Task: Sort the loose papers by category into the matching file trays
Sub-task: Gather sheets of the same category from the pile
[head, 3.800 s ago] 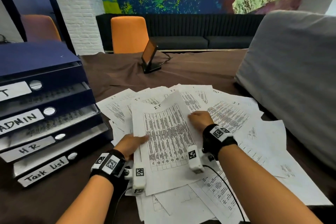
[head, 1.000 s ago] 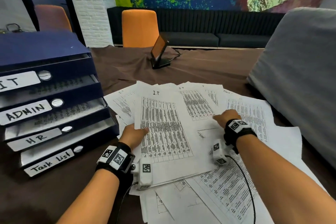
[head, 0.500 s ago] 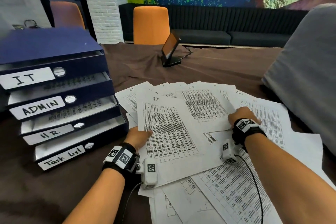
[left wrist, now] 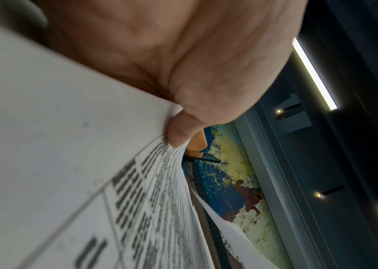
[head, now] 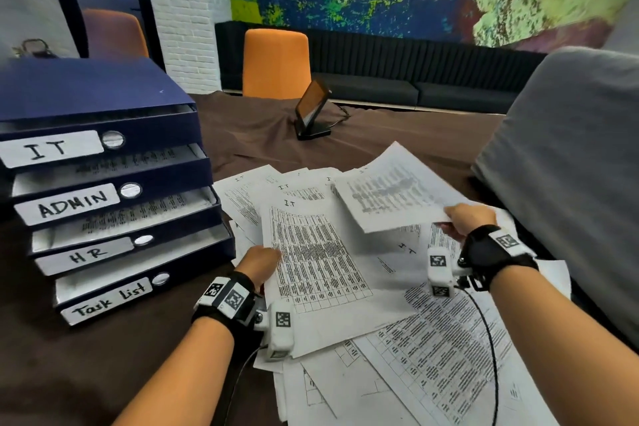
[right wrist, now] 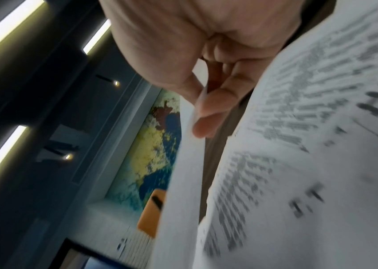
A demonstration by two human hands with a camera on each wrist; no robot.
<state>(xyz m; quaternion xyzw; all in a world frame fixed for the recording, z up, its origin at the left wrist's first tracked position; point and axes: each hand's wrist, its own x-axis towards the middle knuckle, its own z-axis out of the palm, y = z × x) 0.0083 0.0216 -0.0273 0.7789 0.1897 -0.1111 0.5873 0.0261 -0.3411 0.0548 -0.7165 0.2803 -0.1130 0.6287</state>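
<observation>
Loose printed papers [head: 432,349] lie spread over the brown table. A dark blue stack of file trays [head: 103,190] stands at the left, labelled IT, ADMIN, HR and Task List from top to bottom. My left hand [head: 259,261] pinches the left edge of a large sheet headed IT [head: 318,263], thumb [left wrist: 178,131] on top. My right hand [head: 466,221] pinches the near right corner of another sheet [head: 390,194] and holds it lifted above the pile. In the right wrist view the raised sheet [right wrist: 188,163] is edge-on between thumb and fingers [right wrist: 211,109].
A large grey cushion [head: 570,166] rises along the right side of the table. A small tilted screen on a stand [head: 313,111] sits mid-table behind the papers. An orange chair [head: 275,62] and a dark bench stand beyond the far edge.
My right hand has picked one sheet off the pile and raised it; half a second ago it lay on the papers. The left hand keeps its grip on the IT sheet.
</observation>
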